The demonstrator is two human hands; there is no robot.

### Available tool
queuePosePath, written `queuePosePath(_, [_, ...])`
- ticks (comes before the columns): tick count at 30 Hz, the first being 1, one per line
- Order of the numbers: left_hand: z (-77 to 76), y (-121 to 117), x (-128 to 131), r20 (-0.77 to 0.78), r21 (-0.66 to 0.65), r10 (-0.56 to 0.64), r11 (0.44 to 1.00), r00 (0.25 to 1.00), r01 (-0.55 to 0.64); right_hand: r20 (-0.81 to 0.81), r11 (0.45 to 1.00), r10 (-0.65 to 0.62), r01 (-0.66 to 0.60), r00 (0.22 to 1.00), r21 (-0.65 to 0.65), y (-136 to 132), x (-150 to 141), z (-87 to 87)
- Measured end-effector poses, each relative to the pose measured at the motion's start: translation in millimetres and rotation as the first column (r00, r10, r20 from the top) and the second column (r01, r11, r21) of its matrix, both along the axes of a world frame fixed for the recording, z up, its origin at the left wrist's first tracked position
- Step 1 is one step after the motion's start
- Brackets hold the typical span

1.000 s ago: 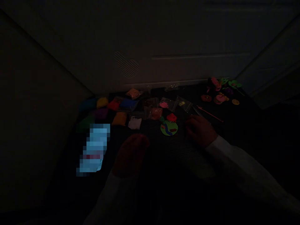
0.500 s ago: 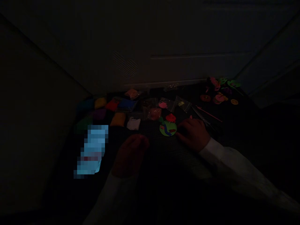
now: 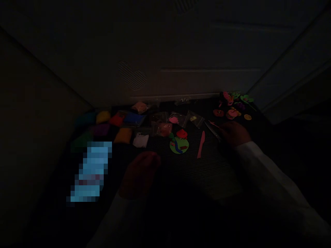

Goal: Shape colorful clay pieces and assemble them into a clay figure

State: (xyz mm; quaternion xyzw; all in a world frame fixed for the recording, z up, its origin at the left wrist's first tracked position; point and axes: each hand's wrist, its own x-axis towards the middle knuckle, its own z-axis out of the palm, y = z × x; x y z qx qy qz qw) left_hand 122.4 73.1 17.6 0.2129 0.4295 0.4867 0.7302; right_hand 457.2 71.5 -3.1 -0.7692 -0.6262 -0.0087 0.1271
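Observation:
In the dark head view, my left hand (image 3: 141,174) is raised at the lower centre, its fingers curled in a pinch; what they hold is too dark to make out. To the right, my right hand (image 3: 236,133) has its fingers closed around a thin pink stick tool (image 3: 214,123), whose far end sticks out beside the scissors (image 3: 213,131). A pink plastic clay knife (image 3: 201,144) lies between the hands. Left of it is a round green clay disc (image 3: 176,148) bearing a blue strip and a brown piece, with a red clay piece (image 3: 182,133) at its upper edge.
Several bags of coloured clay, including an orange one (image 3: 123,135) and a white one (image 3: 141,140), spread across the left and back. A lit phone (image 3: 90,172), blurred, lies at left. Finished-looking clay pieces (image 3: 232,113) cluster at back right, near the wall (image 3: 191,82).
My right hand has moved right from beside the green disc to the pink stick tool, leaving the pink knife uncovered on the table. The left hand stays curled. The view has shifted slightly.

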Motion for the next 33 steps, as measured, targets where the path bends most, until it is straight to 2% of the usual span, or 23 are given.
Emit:
queuePosePath(3, [0.4, -0.5, 1.4, -0.018, -0.020, -0.002, 1.000, 1.000, 0.002, -0.006, 1.000, -0.004, 0.004, 1.000, -0.026, 3.7, 8.3, -4.5])
queuePosePath(10, [2.1, -0.7, 5.1, -0.018, -0.011, -0.010, 1.000, 1.000, 0.010, -0.023, 0.999, -0.039, 0.038, 0.999, -0.034, -0.3, 7.4, -7.6])
queuePosePath(18, [3.3, -1.5, 9.1, -0.017, -0.035, -0.002, 0.999, 1.000, 0.002, -0.071, 1.000, -0.007, 0.005, 0.997, -0.022, 2.3, 6.1, -7.1])
queuePosePath(24, [3.4, -2.8, 9.4, -0.008, -0.038, 0.003, 0.999, 1.000, -0.003, -0.133, 0.993, -0.109, 0.112, 0.985, 0.020, 4.9, 6.3, -11.6])
queuePosePath(28, [4.8, -2.9, 10.5, -0.009, -0.030, -0.020, 0.999, 1.000, 0.019, -0.308, 0.951, -0.179, 0.245, 0.934, 0.189, -5.3, -0.7, 5.5])
queuePosePath(32, [11.9, -6.0, 14.6, -0.010, -0.018, -0.056, 0.998, 0.998, 0.056, -0.480, 0.897, -0.041, 0.244, 0.876, 0.368, -22.0, -27.4, 39.4])
queuePosePath(33, [14.5, -7.6, 16.4, -0.009, -0.010, -0.063, 0.998, 0.998, 0.063, -0.566, 0.887, 0.035, 0.235, 0.824, 0.397, -26.8, -36.9, 46.9])
